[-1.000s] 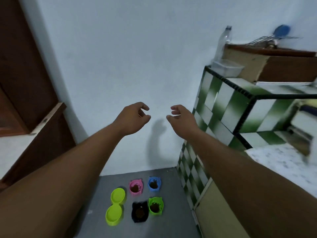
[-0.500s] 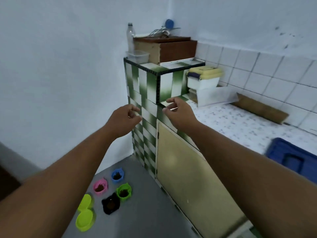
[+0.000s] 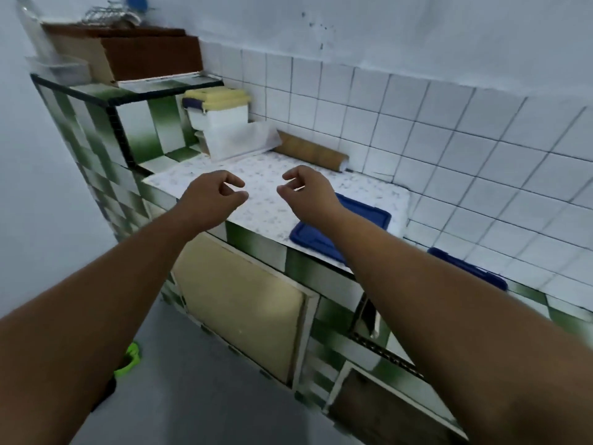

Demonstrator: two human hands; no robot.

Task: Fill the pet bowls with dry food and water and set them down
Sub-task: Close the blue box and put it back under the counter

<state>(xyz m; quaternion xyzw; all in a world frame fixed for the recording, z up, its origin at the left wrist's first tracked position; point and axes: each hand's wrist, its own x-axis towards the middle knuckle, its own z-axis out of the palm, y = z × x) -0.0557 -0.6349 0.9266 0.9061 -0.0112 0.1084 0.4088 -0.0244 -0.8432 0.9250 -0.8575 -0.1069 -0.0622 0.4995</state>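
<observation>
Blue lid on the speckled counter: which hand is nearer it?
Right. The right hand hovers just left of the blue lid; the left hand is farther left, over the counter edge.

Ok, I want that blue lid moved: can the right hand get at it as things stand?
Probably yes. The right hand is empty, fingers loosely curled, above the counter right beside the blue lid. Nothing stands between them; the forearm only hides part of the lid.
</observation>
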